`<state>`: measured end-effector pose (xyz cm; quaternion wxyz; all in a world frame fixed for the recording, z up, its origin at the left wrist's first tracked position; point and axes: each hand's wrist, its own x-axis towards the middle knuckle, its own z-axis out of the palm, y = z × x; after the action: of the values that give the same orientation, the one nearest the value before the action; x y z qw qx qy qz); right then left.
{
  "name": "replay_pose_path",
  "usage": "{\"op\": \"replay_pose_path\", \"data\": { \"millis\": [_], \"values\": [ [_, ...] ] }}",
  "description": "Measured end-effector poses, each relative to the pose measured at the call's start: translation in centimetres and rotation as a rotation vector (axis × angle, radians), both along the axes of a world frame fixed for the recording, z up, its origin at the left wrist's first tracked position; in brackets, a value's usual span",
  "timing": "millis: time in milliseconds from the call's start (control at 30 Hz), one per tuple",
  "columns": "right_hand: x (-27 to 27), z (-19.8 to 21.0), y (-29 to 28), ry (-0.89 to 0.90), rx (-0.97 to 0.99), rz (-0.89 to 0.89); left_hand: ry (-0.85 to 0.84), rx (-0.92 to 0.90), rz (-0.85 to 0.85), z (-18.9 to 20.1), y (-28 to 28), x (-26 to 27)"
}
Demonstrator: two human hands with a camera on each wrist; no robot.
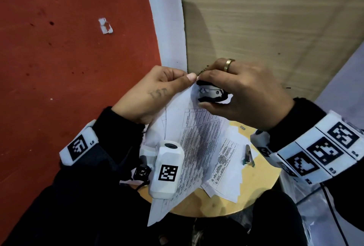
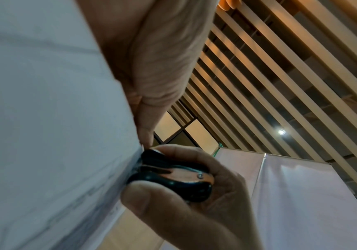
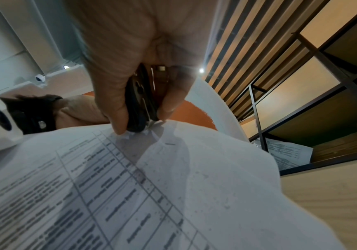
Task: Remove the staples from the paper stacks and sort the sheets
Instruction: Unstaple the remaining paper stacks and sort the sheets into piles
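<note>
My left hand (image 1: 157, 92) pinches the top corner of a printed paper stack (image 1: 199, 147), which it holds lifted above the round wooden stool top (image 1: 254, 192). My right hand (image 1: 232, 92) grips a black and silver staple remover (image 1: 210, 93) between thumb and fingers, and its jaws sit on that same corner. In the left wrist view the staple remover (image 2: 171, 175) presses against the sheet edge (image 2: 66, 135). From the right wrist, the remover (image 3: 141, 104) bites the crumpled corner, and a staple (image 3: 170, 144) shows in the paper (image 3: 130, 194) just beside it.
Loose printed sheets (image 1: 224, 167) lie on the stool, with a small metal clip-like tool (image 1: 248, 156) and a loose staple (image 1: 242, 127) near its right rim. A red wall (image 1: 69, 58) is at the left, a wood panel (image 1: 266, 19) behind. Shelving (image 3: 301, 110) holds more papers.
</note>
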<state>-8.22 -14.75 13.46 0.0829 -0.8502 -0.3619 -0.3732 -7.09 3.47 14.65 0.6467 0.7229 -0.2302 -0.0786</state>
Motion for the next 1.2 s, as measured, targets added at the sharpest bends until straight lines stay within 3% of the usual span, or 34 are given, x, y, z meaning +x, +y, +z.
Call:
{"op": "replay_pose_path", "data": {
  "millis": [200,333,467,533,633,700,733,867,933,1067,1200],
  "values": [
    [0.0,0.0,0.0,0.011,0.066,0.026,-0.012,0.030,-0.025,-0.3,0.3,0.7],
    [-0.1,0.2,0.0,-0.011,0.105,0.015,-0.082,0.159,-0.081,-0.3,0.6,0.9],
    [0.3,-0.5,0.0,0.008,0.215,0.056,-0.114,0.115,-0.087,-1.0,0.3,1.5],
    [1.0,-2.6,-1.3,0.089,0.386,0.019,-0.124,0.119,0.009,-3.3,0.4,2.7],
    [1.6,-9.1,-4.6,0.311,0.678,-0.138,-0.112,0.298,0.144,-10.6,0.4,3.8],
    [1.6,-14.7,-6.1,0.475,0.762,-0.286,-0.035,0.477,0.144,-16.0,-0.8,2.6],
    [1.4,-17.2,-6.6,0.546,0.809,-0.349,0.035,0.474,0.124,-17.9,-2.0,1.4],
    [1.1,-24.6,-5.8,0.928,0.877,-0.437,0.526,0.084,0.075,-22.1,-5.5,-1.7],
    [0.9,-26.6,-3.9,1.025,0.888,-0.389,0.708,0.037,0.126,-23.2,-5.9,-0.7],
    [1.5,-28.2,-0.2,0.982,0.916,-0.338,0.652,-0.040,0.036,-22.5,-6.6,2.4],
    [2.4,-27.0,0.9,0.884,0.906,-0.281,0.438,0.048,0.248,-21.7,-6.9,4.9]
  ]
}}
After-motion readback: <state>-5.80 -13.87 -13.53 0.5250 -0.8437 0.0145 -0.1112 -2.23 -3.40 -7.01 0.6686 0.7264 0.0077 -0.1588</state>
